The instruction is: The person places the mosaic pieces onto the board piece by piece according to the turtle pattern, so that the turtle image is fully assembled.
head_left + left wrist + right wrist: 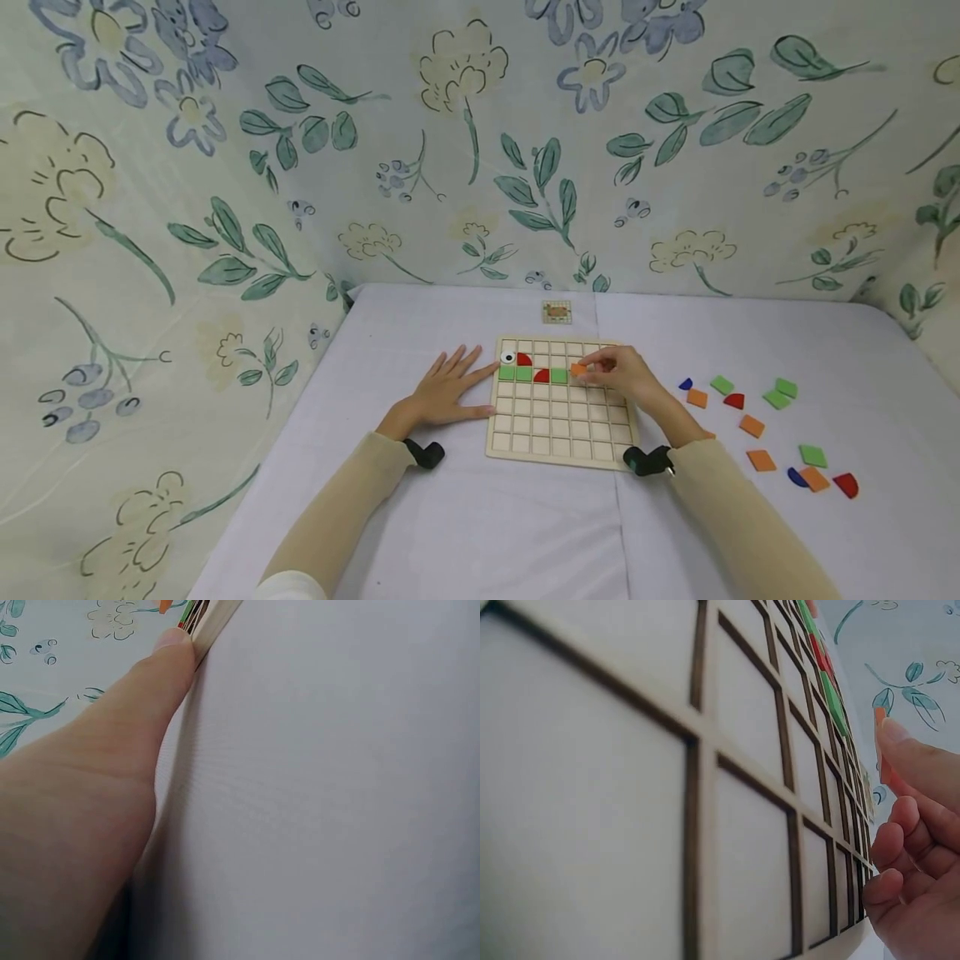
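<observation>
A wooden grid board [555, 429] lies on the white cloth. Its upper rows hold a round eye piece [508, 357], red quarter-circle pieces [524, 359] and green square tiles [507, 373]. Between thumb and finger, my right hand [622, 371] pinches an orange square tile [577, 370] over the second row, just right of the last green tile. In the right wrist view this orange tile [880, 742] stands on edge, above the board's surface. My left hand [444, 392] lies spread at the board's left edge, its thumb [174, 645] touching the rim in the left wrist view.
Loose tiles are scattered to the right: orange squares [761, 460], green squares [812, 456], red quarter-circles [847, 485] and blue half-round pieces [686, 384]. A small patterned card [557, 312] lies behind the board. Flowered cloth [465, 167] hangs at the back.
</observation>
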A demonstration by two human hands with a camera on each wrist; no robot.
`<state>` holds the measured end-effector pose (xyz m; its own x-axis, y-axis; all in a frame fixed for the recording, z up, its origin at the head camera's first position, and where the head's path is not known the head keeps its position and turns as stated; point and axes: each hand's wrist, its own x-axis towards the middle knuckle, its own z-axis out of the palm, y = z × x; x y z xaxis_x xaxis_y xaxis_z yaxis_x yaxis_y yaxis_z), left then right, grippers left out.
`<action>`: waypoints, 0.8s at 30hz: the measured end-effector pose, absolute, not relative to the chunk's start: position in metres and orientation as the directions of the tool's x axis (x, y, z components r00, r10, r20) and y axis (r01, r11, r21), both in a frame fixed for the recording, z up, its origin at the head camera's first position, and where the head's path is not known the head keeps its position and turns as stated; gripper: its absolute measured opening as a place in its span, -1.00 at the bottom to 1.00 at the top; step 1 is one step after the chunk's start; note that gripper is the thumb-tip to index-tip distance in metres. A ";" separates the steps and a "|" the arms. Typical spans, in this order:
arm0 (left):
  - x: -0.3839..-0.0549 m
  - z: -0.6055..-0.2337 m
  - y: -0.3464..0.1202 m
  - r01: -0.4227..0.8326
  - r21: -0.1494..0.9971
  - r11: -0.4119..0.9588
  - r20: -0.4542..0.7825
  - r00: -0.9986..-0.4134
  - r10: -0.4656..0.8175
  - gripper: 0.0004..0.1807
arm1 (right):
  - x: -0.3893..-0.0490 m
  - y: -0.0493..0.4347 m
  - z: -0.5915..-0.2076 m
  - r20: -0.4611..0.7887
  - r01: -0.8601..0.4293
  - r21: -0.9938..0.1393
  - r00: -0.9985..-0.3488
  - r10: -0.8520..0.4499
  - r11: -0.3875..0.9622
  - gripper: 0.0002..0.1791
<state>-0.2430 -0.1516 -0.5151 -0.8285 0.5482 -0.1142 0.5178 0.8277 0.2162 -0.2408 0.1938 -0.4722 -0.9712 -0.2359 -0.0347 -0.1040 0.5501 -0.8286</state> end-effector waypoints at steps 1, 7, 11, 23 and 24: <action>-0.243 -0.515 -0.152 0.519 0.215 0.827 -0.115 -0.828 0.549 -0.03 | -0.241 0.194 -0.474 -0.038 -0.104 -0.829 -0.970 -0.241 0.549 -0.67; -0.243 -0.514 -0.152 0.522 0.219 0.825 -0.119 -0.825 0.553 -0.04 | -0.243 0.194 -0.479 -0.035 -0.114 -0.843 -0.963 -0.266 0.525 -0.69; -0.243 -0.513 -0.152 0.519 0.217 0.827 -0.125 -0.825 0.551 -0.04 | -0.244 0.194 -0.480 -0.022 -0.129 -0.836 -0.963 -0.268 0.533 -0.71; -0.244 -0.515 -0.153 0.529 0.218 0.821 -0.115 -0.821 0.559 -0.02 | -0.244 0.192 -0.484 0.002 -0.161 -0.815 -0.962 -0.275 0.556 -0.74; -0.243 -0.515 -0.153 0.527 0.216 0.822 -0.117 -0.822 0.558 -0.02 | -0.243 0.192 -0.484 0.003 -0.164 -0.814 -0.961 -0.277 0.557 -0.74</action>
